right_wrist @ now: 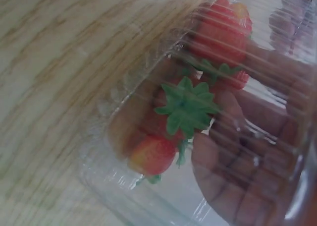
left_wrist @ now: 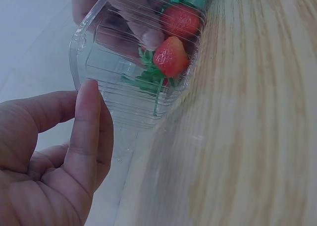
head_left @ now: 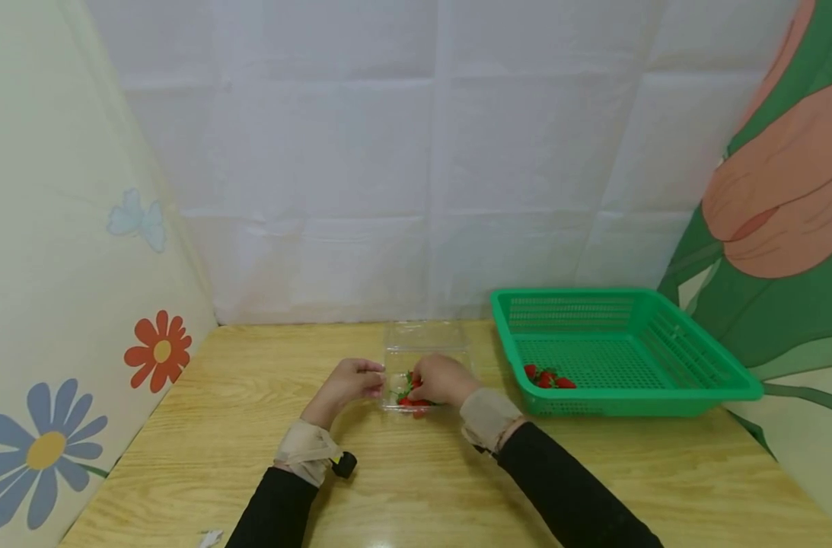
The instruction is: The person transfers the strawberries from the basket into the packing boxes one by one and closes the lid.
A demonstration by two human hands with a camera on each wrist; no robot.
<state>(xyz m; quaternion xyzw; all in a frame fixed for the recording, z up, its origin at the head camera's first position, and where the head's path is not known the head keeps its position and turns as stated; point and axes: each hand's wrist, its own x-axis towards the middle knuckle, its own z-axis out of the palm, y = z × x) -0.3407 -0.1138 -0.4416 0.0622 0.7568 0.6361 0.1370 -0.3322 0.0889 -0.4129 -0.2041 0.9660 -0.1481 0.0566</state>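
Observation:
A clear plastic clamshell box lies on the table with its lid raised at the back. Inside it are several strawberries with green caps, among them one strawberry near the wall and another red one low in a corner. My left hand pinches the box's left rim between thumb and fingers. Reaching into the box, my right hand has its fingers bent at a strawberry, whose body is partly hidden behind the cap and the ribbed wall.
To the right stands a green plastic basket with several strawberries in its near left corner. A small white scrap lies at the table's front left. White cloth hangs behind the wooden table.

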